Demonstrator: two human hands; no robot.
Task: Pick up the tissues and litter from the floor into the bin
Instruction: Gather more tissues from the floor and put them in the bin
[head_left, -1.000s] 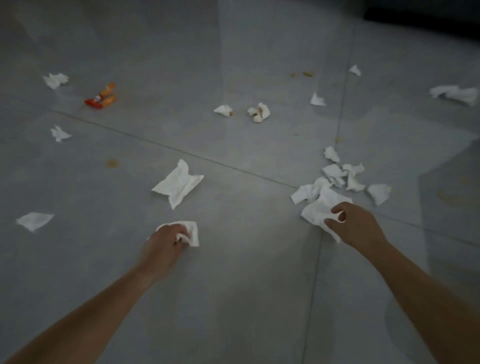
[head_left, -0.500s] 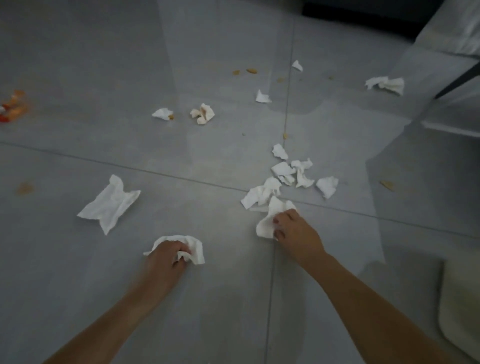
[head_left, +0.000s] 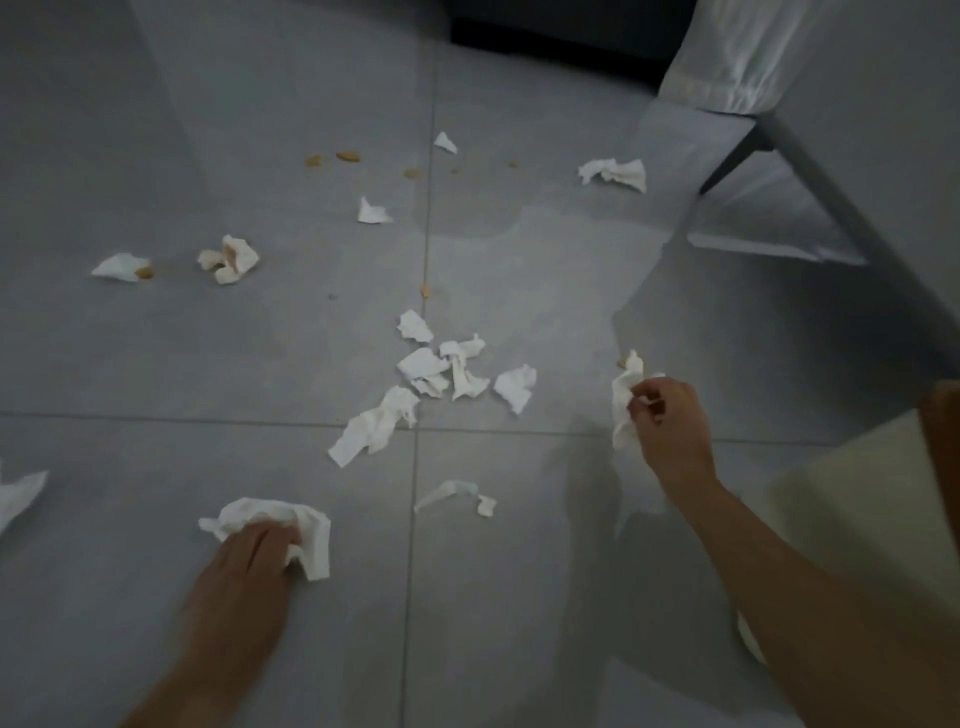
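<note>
My left hand (head_left: 244, 566) presses on a crumpled white tissue (head_left: 311, 530) lying on the grey tiled floor at the lower left. My right hand (head_left: 670, 421) is lifted at the right and holds another white tissue (head_left: 623, 400) that hangs from its fingers. Between the hands lies a cluster of several torn tissue pieces (head_left: 436, 369), and a long piece (head_left: 371, 428) lies just below them. A thin scrap (head_left: 452, 493) lies near the middle. A pale bin edge (head_left: 852, 519) shows at the lower right, partly hidden by my right arm.
More tissues lie farther off: a stained tissue (head_left: 228, 257), a small white one (head_left: 119, 267), a folded scrap (head_left: 371, 210), and a crumpled one (head_left: 615, 171). Orange crumbs (head_left: 348, 156) dot the far floor. A bed with a white sheet (head_left: 737, 62) and grey frame stands at the upper right.
My right hand has lifted its tissue off the floor and moved right, away from the cluster. The view has swung right. My left hand stays on its tissue.
</note>
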